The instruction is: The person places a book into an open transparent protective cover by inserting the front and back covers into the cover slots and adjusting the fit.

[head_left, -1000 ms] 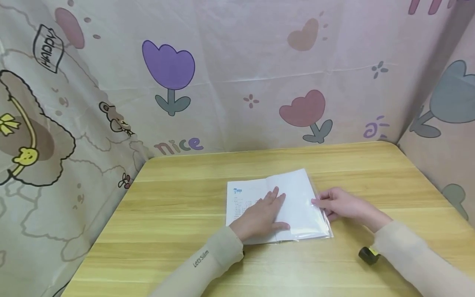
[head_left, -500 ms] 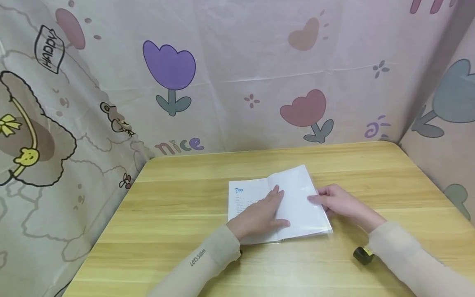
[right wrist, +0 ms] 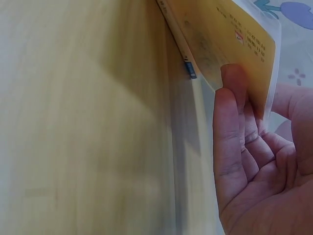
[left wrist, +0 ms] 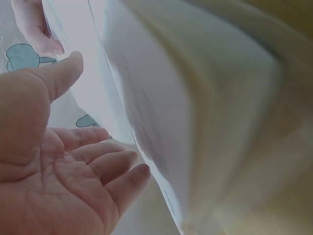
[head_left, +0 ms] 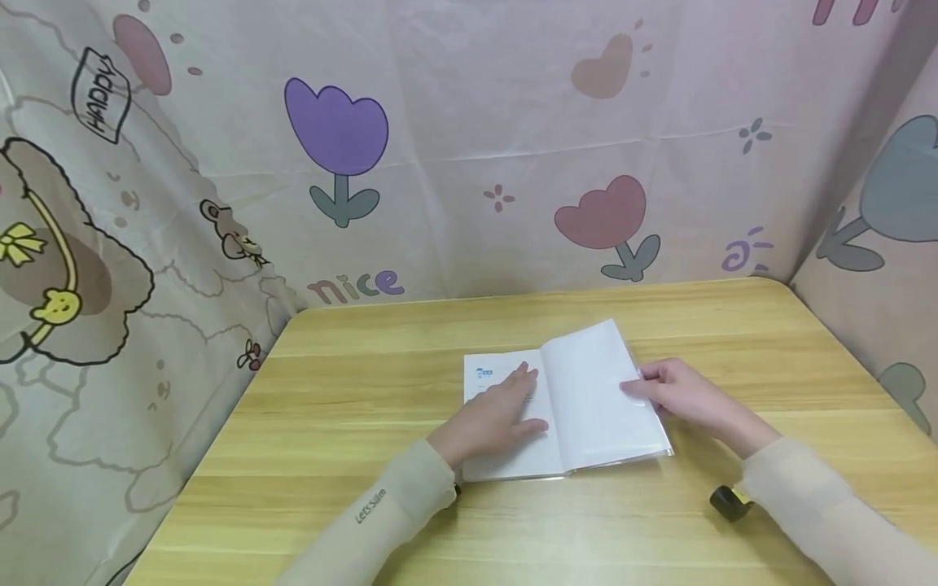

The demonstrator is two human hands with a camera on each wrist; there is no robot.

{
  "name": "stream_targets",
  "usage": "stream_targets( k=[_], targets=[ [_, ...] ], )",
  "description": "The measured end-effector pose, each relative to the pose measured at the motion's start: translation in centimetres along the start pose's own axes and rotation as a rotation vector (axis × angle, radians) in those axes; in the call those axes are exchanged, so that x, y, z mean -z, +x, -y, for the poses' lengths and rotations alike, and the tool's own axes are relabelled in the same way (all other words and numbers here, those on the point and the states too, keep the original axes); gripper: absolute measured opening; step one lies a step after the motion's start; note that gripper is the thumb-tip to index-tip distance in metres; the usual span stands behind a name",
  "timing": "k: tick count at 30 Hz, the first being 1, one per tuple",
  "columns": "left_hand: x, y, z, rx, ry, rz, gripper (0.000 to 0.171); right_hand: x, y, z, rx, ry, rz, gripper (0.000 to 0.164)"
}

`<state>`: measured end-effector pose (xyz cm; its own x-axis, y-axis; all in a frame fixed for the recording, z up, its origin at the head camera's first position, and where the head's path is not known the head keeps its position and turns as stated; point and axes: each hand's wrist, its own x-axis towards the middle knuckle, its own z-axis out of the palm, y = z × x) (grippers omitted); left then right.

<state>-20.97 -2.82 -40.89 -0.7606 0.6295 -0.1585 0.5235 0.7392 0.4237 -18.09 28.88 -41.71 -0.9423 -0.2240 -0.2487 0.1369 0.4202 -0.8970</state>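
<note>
An open book (head_left: pixel 597 407) in a clear plastic cover lies on the table, with a blank white page on its right side and a printed one on its left. Over the printed page (left wrist: pixel 146 112) is my left hand (head_left: pixel 487 419), its fingers extended and its thumb spread toward the fold. My right hand (head_left: pixel 681 395) pinches the outer edge of the right side, thumb on the white page and fingers behind. That side is tilted up from the table. In the right wrist view the yellow-orange outside of the cover (right wrist: pixel 239 54) shows, with fingers (right wrist: pixel 227 132) against it.
The wood-grain table (head_left: pixel 352 391) runs back to a hanging cloth (head_left: pixel 462 122) with flower prints. A small black and yellow object (head_left: pixel 730 503) sits beside the right sleeve (head_left: pixel 799 480). Cloth also hangs on the left and right.
My left hand has slid left from the fold onto the printed page. The right side of the book, pinched by my right hand, has tilted up more, and the book has shifted slightly right.
</note>
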Motion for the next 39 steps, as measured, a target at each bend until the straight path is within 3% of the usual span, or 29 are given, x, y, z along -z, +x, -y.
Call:
stream_targets(
  k=[18,28,39],
  targets=[
    [0.9,-1.6,2.1,0.087,0.067,-0.062,0.063,2.7,-2.0,-0.5,-0.015,-0.025,-0.052,0.040],
    [0.7,-1.7,2.2,0.041,0.038,-0.079,0.061,3.4,-2.6,-0.3,-0.022,-0.050,-0.083,0.034],
    [0.5,-1.9,2.5,0.043,0.035,-0.070,0.060,3.0,-2.6,1.3,0.010,-0.106,-0.113,0.033]
  ],
)
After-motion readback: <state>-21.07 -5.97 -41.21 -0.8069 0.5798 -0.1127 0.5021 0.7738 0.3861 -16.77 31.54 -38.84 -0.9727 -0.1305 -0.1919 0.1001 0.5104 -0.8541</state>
